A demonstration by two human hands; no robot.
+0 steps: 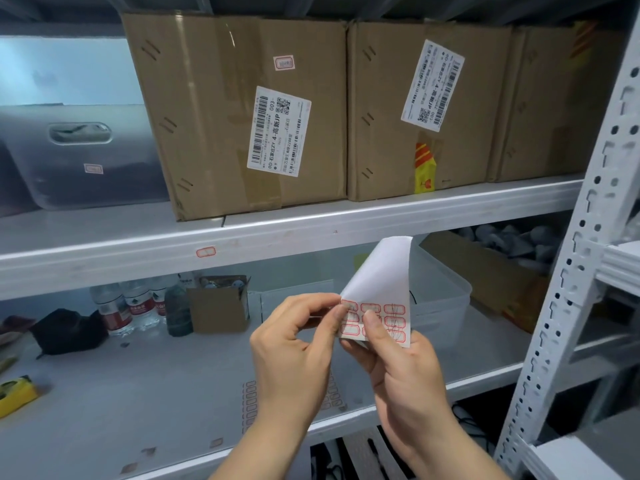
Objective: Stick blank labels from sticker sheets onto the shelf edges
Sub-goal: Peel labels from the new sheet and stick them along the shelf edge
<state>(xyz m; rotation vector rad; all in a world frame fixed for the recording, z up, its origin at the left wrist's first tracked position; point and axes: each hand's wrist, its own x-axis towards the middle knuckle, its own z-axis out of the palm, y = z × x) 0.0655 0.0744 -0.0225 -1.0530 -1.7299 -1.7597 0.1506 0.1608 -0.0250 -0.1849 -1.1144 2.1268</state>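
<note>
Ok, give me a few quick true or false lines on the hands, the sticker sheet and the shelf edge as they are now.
1. The right hand holds the sticker sheet. True.
2. The left hand rests flat on the lower shelf. False: its fingers pinch at a label at the sheet's left edge.
3. A red-bordered label is already on the upper shelf edge. True.
4. The sheet lies flat. False: its top is curled over, white back showing.
5. The cardboard boxes sit on the lower shelf. False: on the upper one.
</note>
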